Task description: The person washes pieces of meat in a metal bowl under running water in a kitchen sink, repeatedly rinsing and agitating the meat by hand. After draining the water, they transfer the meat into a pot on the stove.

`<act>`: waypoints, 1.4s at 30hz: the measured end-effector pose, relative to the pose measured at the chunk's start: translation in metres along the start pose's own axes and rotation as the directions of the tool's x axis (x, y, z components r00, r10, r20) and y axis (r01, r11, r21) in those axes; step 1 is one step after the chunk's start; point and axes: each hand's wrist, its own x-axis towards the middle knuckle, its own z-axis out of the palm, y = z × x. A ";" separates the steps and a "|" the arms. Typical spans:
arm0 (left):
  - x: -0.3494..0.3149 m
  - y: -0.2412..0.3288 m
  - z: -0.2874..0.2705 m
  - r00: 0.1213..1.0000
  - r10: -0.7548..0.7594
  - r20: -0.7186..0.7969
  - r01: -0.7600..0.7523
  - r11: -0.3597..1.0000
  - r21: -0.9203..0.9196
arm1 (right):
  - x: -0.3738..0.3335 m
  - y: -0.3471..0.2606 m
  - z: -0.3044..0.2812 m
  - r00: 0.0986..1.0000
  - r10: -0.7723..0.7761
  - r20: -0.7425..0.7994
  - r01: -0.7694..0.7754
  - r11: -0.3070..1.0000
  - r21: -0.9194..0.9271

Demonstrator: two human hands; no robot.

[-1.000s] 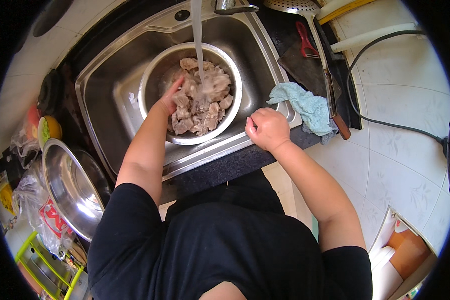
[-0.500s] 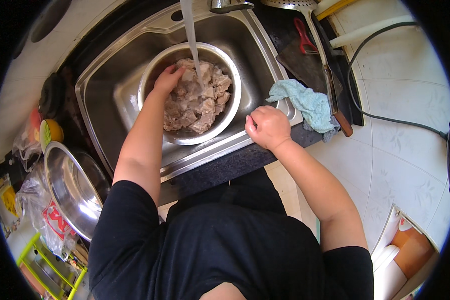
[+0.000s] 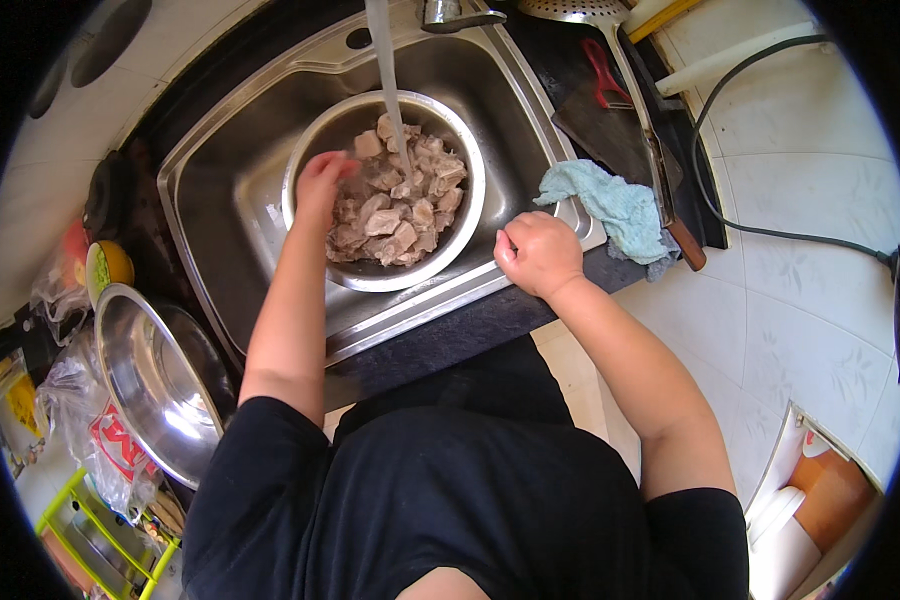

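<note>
A steel bowl (image 3: 476, 200) stands in the sink, holding several chunks of pale, greyish-brown meat (image 3: 400, 215). A stream of water (image 3: 383, 75) falls from above onto the meat. My left hand (image 3: 320, 185) is over the bowl's left side, its fingers loosely apart and pointing at the meat; I see nothing held in them. At the sink's front right corner, my right hand (image 3: 542, 252) rests on the edge, curled into a loose fist with nothing showing in it. Beside it lies a light blue cloth (image 3: 610, 205).
The steel sink (image 3: 235, 110) surrounds the bowl, with a faucet (image 3: 455, 15) at its back. To the right lie a red peeler (image 3: 605, 75) and a skimmer with a wooden handle (image 3: 685, 245). At left, another steel bowl (image 3: 150, 380) leans tilted near a plastic bag (image 3: 75, 400).
My left hand has drawn back slightly from the meat toward the bowl's left rim. Some chunks in the bowl have shifted. The right hand stays on the sink edge.
</note>
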 end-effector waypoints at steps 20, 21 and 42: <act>-0.016 -0.024 0.024 0.787 -0.368 0.495 0.616 0.462 -0.638 | 0.000 0.000 0.001 0.999 -0.024 -0.046 0.025 1.000 0.009; -0.015 -0.026 0.028 0.827 -0.351 0.439 0.561 0.471 -0.681 | -0.001 0.000 0.001 0.998 -0.025 -0.050 0.026 1.000 0.006; -0.054 -0.044 0.033 0.693 -0.660 0.289 0.626 0.352 -0.696 | -0.002 0.000 0.003 0.998 -0.005 -0.057 0.004 1.000 -0.011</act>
